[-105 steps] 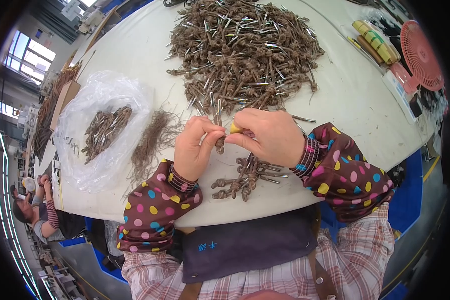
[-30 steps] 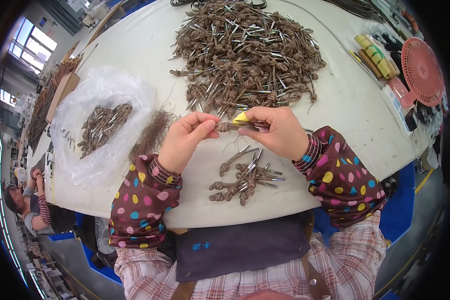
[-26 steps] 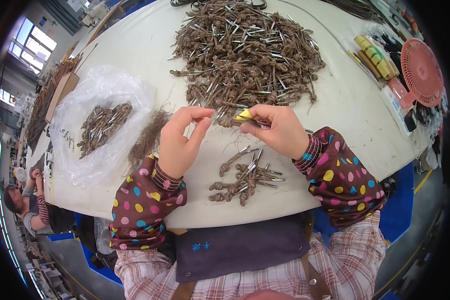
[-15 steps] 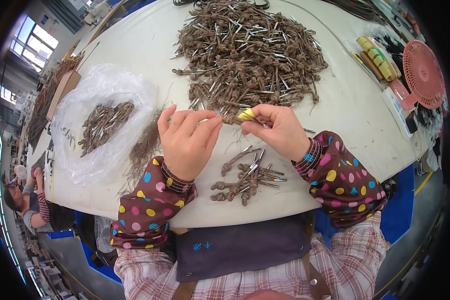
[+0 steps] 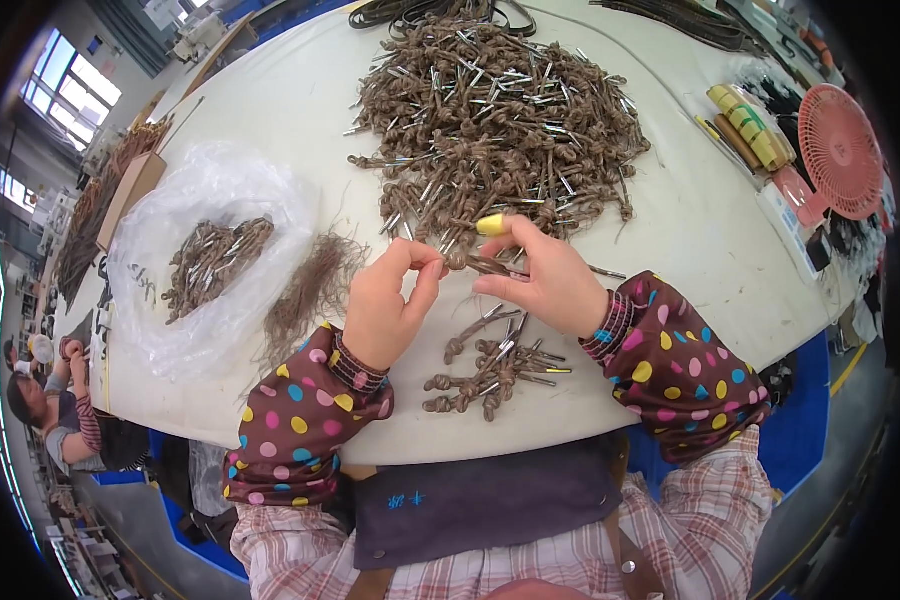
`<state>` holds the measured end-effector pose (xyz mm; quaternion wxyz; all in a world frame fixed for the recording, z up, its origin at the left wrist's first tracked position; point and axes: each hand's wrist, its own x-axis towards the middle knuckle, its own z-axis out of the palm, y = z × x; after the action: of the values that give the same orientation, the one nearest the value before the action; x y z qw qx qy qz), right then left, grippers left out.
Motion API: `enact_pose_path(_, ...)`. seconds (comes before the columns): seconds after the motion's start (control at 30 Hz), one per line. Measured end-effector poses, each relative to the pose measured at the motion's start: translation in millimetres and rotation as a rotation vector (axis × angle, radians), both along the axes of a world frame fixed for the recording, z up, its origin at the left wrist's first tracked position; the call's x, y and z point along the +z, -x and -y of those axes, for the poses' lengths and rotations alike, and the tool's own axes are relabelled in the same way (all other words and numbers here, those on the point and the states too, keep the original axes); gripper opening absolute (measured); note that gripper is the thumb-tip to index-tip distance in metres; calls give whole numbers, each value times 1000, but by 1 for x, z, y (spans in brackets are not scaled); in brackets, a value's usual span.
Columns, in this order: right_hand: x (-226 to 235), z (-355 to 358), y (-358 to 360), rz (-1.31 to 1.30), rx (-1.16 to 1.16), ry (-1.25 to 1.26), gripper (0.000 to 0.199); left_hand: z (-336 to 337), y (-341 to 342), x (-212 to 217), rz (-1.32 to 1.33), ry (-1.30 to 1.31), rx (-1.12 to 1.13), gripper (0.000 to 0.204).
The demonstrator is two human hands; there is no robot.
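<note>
Between my two hands is a short brown knotted cord [image 5: 457, 259], just in front of a large heap of similar cords with metal tips [image 5: 500, 120]. My right hand [image 5: 555, 285] grips its shank between thumb and fingers, and the index finger, wearing a yellow finger cover [image 5: 491, 225], is raised off it. My left hand [image 5: 382, 310] is closed in a pinch at the knot's left end; whether it grips the knot or a loose fibre is too small to tell. Below my hands lies a small group of knotted cords with metal tips [image 5: 500, 370].
On the left, a clear plastic bag [image 5: 150, 330] holds more knotted cords [image 5: 215, 262]. Loose brown fibres [image 5: 315, 290] lie beside it on the white table [image 5: 690, 250]. A pink fan [image 5: 840, 150] and yellow rolls [image 5: 750, 125] stand at the right. Another person [image 5: 55, 410] sits far left.
My left hand has moved right and slightly down, its fingers curling into a pinch at the knot. My right index finger has lifted off the cord.
</note>
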<state>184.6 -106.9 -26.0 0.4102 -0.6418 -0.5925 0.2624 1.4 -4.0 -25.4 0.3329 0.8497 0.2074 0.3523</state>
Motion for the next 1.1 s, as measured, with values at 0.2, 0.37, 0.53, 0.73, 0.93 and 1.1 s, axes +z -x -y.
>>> enact_pose_path(0.2, 11, 1, 5, 358, -117, -326, 39, 5, 0, 5, -63, -111, 31, 7)
enact_pose_path(0.37, 31, 7, 15, 912, -48, -370, 21, 8, 0, 7, -47, -153, 39, 8)
enact_pose_path(0.53, 32, 1, 13, 966, -3, -482, 14, 5, -2, 6, -38, -186, 33, 9)
enact_pose_path(0.73, 33, 2, 16, 1079, 6, -504, 13, 6, -2, 7, -28, -214, 6, 10)
enact_pose_path(0.93, 25, -4, 2, 631, -19, -433, 23, 1, 4, -1, 50, 246, -40, 9)
enact_pose_path(1.1, 18, 1, -5, 53, -3, -183, 50, -7, 3, -3, 194, 904, -115, 12)
